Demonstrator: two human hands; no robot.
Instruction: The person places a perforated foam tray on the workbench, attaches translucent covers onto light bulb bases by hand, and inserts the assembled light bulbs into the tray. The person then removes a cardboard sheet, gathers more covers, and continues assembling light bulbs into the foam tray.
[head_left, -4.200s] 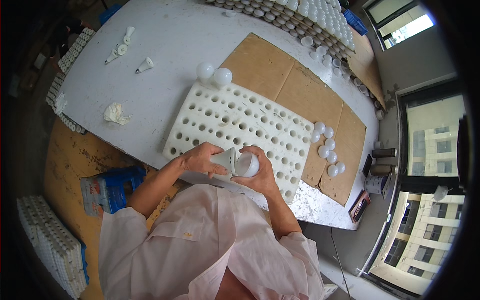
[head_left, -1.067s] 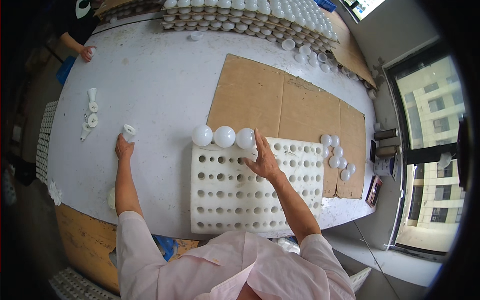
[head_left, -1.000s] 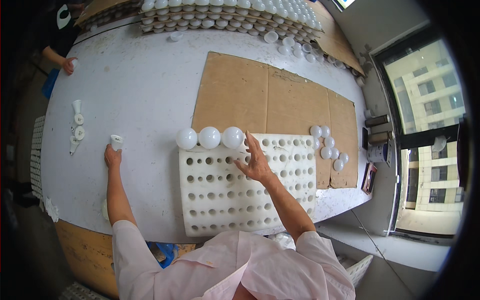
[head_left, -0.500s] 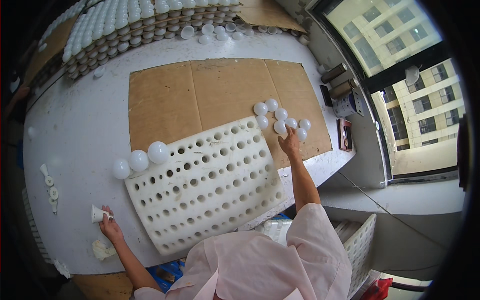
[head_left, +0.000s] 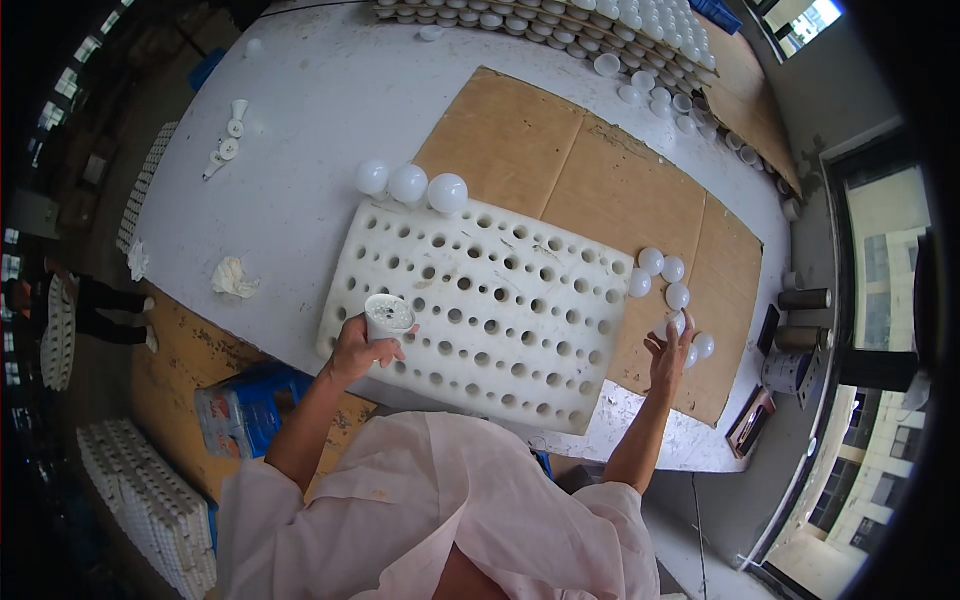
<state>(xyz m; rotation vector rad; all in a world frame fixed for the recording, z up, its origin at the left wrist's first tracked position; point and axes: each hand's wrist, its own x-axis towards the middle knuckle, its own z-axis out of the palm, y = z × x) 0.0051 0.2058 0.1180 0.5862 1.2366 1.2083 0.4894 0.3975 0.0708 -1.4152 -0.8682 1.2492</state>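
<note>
My left hand (head_left: 360,350) grips a white cone-shaped bulb housing (head_left: 389,312) over the near-left part of the white foam tray (head_left: 480,345). The housing's wide end faces up, and its inside shows a pale disc with small dark marks. At the cardboard's right part, my right hand (head_left: 666,362) has its fingers closed around a white bulb dome (head_left: 670,325). More domes (head_left: 673,269) lie loosely about it. Three larger white globes (head_left: 408,183) stand in a row along the tray's far-left edge. Rows of large and small round holes cover the tray.
Brown cardboard (head_left: 570,150) lies under the domes and the tray's far side. Stacked layers of domes (head_left: 600,30) rise at the back. Small white bulb parts (head_left: 229,149) and a crumpled glove-like cloth (head_left: 233,278) lie left. Metal cylinders (head_left: 803,300) stand by the window.
My left hand has brought the housing from the table's left onto the tray and tipped its wide end up. My right hand has closed on a dome. The view has turned left.
</note>
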